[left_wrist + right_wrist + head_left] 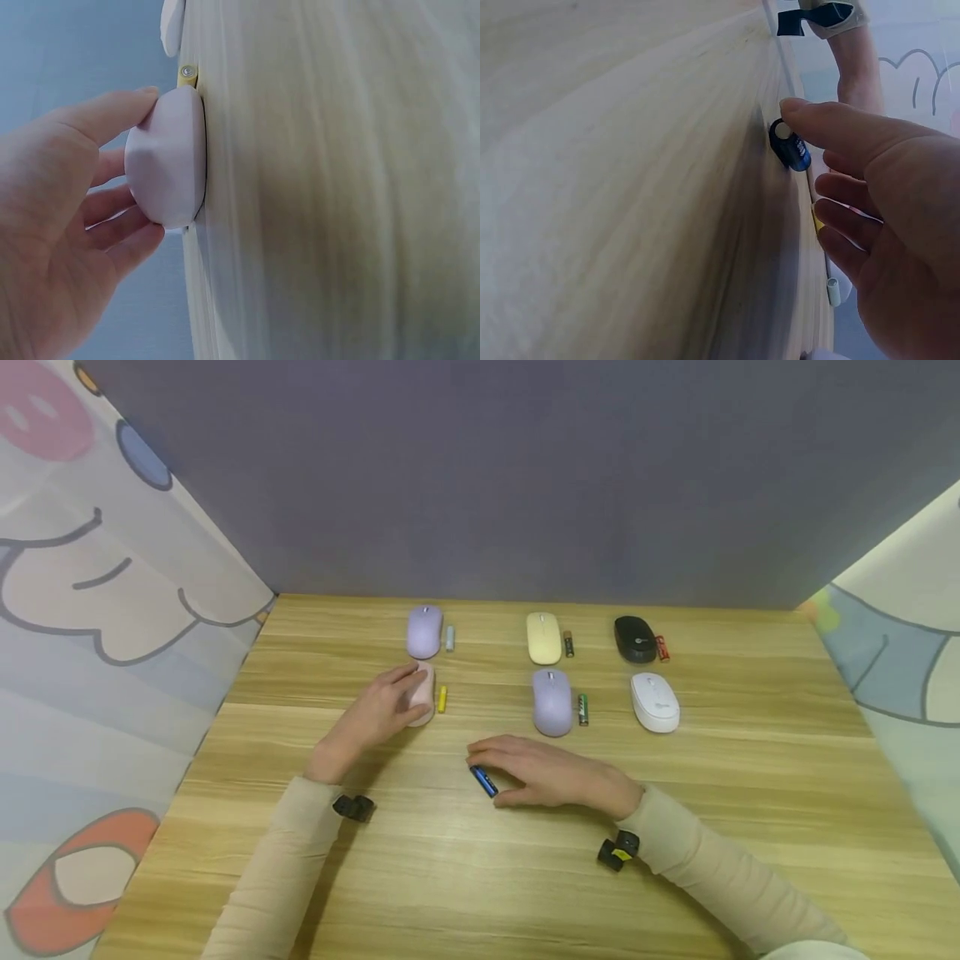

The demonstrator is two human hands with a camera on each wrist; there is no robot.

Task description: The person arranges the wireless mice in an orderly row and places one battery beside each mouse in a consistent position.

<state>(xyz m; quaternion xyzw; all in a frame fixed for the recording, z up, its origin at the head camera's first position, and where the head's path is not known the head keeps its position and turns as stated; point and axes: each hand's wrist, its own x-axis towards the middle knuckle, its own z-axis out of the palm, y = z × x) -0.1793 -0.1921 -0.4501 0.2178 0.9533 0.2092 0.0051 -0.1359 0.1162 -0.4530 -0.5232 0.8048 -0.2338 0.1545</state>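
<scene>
A pale pink computer mouse [422,695] lies on the table at the left. My left hand [384,706] grips it from the side, thumb on one edge and fingers on the other, as the left wrist view shows. A yellow battery [442,699] lies just right of that mouse. Nearer the front, my right hand [543,772] holds a blue battery [484,781] between thumb and index finger, low at the tabletop. In the right wrist view, the thumb is at the near end of this blue battery [791,146], and the other fingers curl loosely behind.
Behind the pink mouse sits a purple mouse [425,632] with a light battery [450,638]. Farther right are a yellow mouse [543,638], another purple mouse [552,702], a black mouse [635,639] and a white mouse [656,702]. Dark [568,644], green [582,710] and red batteries [662,648] lie among them.
</scene>
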